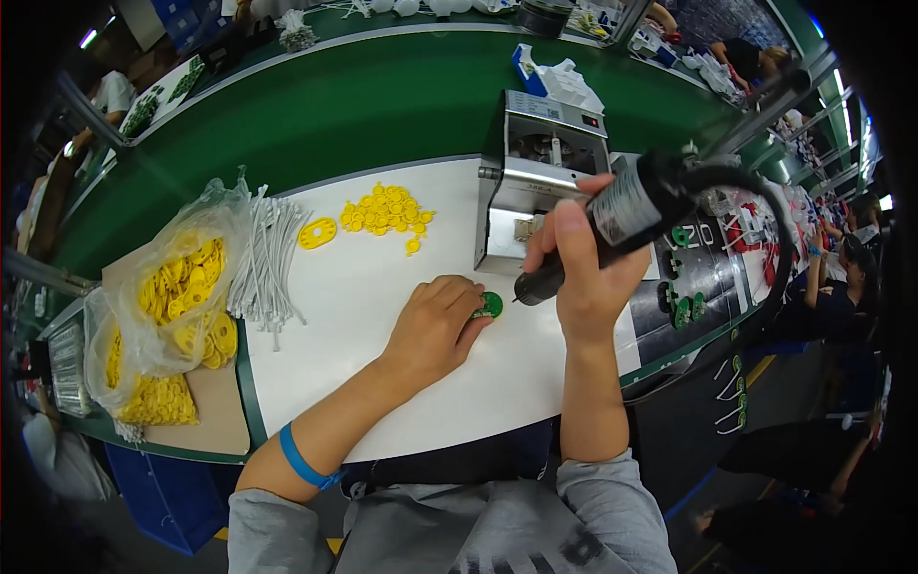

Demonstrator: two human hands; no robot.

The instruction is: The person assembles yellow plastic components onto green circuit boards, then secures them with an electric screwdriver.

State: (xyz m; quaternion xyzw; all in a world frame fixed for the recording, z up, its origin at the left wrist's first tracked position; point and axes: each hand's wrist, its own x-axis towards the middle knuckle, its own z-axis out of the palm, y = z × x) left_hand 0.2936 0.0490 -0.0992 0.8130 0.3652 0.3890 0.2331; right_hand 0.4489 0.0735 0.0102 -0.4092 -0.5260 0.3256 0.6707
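My left hand point(440, 320) rests on the white work surface, its fingers closed on a small round green circuit board point(491, 305). In my right hand point(593, 273) is a black electric screwdriver point(622, 215), held at a slant with a thick black cable curving off to the right. Its dark tip points down and left, close to the board and apart from it. Just beyond my right hand stands a metal screw feeder point(535, 163), partly hidden by my fingers. A blue band circles my left wrist.
Small yellow plastic parts point(385, 210) lie in a pile near a yellow oval plate point(317, 232). White cable ties point(263, 258) and plastic bags point(182, 287) of yellow parts sit at left. Green boards point(683, 312) lie on a dark mat at right. Other people work farther right.
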